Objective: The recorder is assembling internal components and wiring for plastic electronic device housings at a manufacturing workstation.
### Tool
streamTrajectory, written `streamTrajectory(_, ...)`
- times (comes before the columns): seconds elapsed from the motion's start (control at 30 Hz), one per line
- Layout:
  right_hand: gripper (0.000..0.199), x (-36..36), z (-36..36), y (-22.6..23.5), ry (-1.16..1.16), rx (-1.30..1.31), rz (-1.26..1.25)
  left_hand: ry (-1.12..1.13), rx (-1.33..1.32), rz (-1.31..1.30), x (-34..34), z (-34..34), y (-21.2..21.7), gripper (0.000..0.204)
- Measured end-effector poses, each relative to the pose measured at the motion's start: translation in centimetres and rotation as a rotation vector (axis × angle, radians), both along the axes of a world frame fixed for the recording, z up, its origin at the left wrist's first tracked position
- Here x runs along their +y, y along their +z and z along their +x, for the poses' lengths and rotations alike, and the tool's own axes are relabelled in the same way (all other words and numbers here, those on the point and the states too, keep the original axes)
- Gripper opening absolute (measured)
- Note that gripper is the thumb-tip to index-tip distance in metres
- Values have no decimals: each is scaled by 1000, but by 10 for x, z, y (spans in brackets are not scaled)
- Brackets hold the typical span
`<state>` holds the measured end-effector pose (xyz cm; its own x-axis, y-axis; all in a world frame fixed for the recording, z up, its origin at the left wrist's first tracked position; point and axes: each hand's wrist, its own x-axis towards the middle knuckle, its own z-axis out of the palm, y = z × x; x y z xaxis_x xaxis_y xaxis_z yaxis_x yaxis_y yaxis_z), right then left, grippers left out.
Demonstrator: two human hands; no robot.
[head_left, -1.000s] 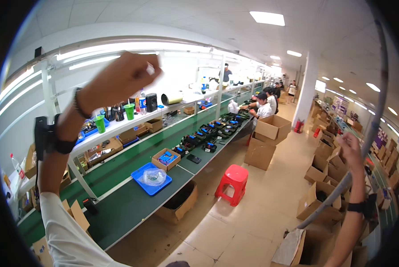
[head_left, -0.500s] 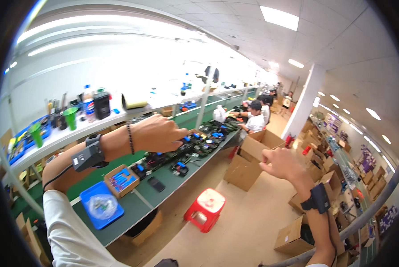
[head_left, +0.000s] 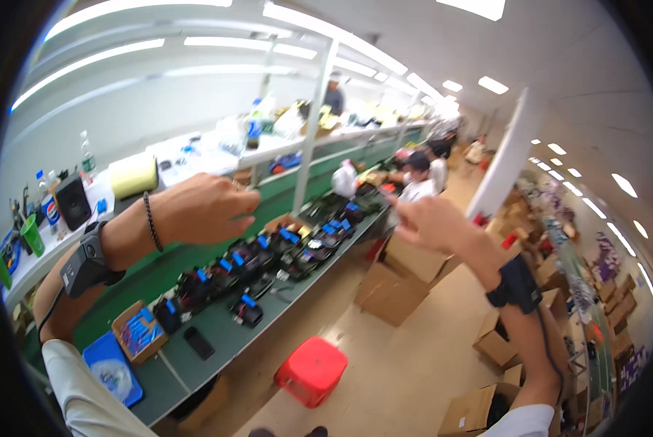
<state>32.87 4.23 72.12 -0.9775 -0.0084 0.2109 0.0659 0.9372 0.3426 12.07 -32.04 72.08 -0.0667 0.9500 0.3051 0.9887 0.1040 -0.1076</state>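
My left hand [head_left: 203,207] hangs in the air above the green table [head_left: 217,331], fingers loosely curled, holding nothing. My right hand [head_left: 432,222] is raised too, empty, fingers half open and pointing left. Below them lie rows of black devices [head_left: 268,258] with blue tags. A red stool [head_left: 310,370] stands on the floor beside the table, near cardboard boxes [head_left: 399,284].

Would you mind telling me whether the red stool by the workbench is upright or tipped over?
Upright: the red stool stands on the floor, flat seat facing up, beside the green workbench.
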Motion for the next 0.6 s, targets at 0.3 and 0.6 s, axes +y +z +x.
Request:
streamTrajectory(0.3, 20, 80, -238, -69, 333, -20, -271, 216, -69, -104, 62, -134, -65, 20)
streamTrajectory(0.6, 23, 84, -361, -259, 501, -374, -550, 285, -345, -184, 35, -207, -244, 27)
